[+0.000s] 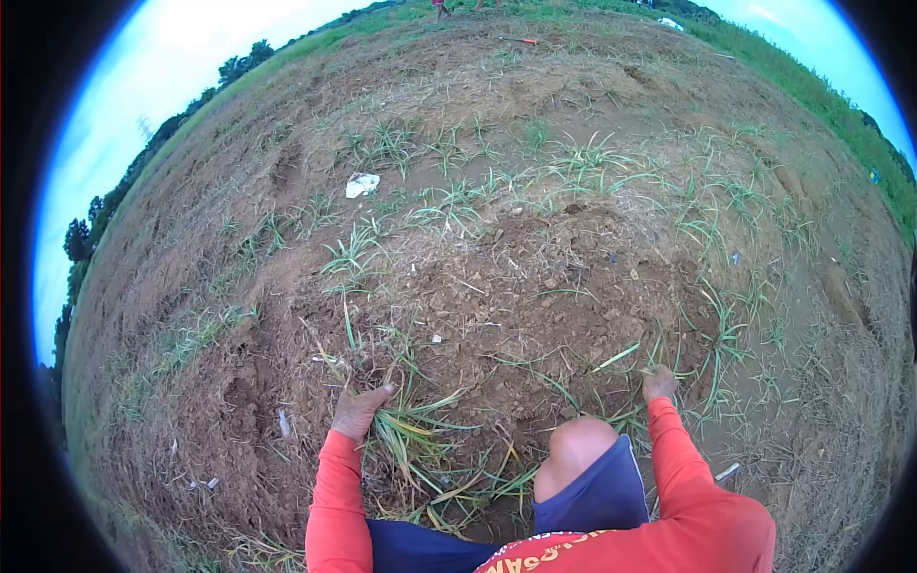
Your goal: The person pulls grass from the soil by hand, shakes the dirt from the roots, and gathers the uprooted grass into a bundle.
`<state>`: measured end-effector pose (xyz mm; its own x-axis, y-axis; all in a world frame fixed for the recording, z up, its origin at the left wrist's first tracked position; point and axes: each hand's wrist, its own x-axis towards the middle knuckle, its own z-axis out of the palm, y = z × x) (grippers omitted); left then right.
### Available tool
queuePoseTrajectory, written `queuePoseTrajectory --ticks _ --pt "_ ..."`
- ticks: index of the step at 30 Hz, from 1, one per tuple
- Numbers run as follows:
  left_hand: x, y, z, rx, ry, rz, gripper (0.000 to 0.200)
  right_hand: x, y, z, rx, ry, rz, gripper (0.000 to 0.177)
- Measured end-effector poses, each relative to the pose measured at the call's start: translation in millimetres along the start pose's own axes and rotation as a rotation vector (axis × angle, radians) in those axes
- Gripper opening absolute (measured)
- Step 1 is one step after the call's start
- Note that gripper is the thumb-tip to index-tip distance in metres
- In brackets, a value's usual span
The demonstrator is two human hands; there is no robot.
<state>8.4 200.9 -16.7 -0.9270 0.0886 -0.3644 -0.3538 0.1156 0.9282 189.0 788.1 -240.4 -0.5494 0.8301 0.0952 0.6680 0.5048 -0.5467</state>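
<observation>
Low on the left, my left hand (357,411) is at the soil beside a clump of long green and yellowing leaves (409,435). Its thumb points right, apart from the fingers, and nothing shows in its grasp. My right hand (658,384) is closed low over the ground on the right. Thin green grass blades (657,346) stick up from its fingers; their roots cannot be seen. Broken brown soil (516,325) lies between and ahead of both hands. My bent knee (581,449) is between my arms, nearer the right one.
Grassy tufts (358,250) ring the loosened soil, with another tuft (723,329) at the right. A white scrap (362,184) lies farther ahead. Far off are a red-handled tool (519,40) and part of a person (441,9) at the field's edge.
</observation>
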Motion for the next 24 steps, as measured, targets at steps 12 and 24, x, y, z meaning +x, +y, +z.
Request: queuePoseTrajectory --ticks 12,24 --pt "-13 3 -8 -0.014 0.036 -0.013 0.044 -11 -10 -1 -0.077 0.072 -0.034 0.015" --pt "10 -2 0 0.076 -0.019 0.010 0.046 -8 -12 -39 -0.021 0.048 -0.134 0.012"
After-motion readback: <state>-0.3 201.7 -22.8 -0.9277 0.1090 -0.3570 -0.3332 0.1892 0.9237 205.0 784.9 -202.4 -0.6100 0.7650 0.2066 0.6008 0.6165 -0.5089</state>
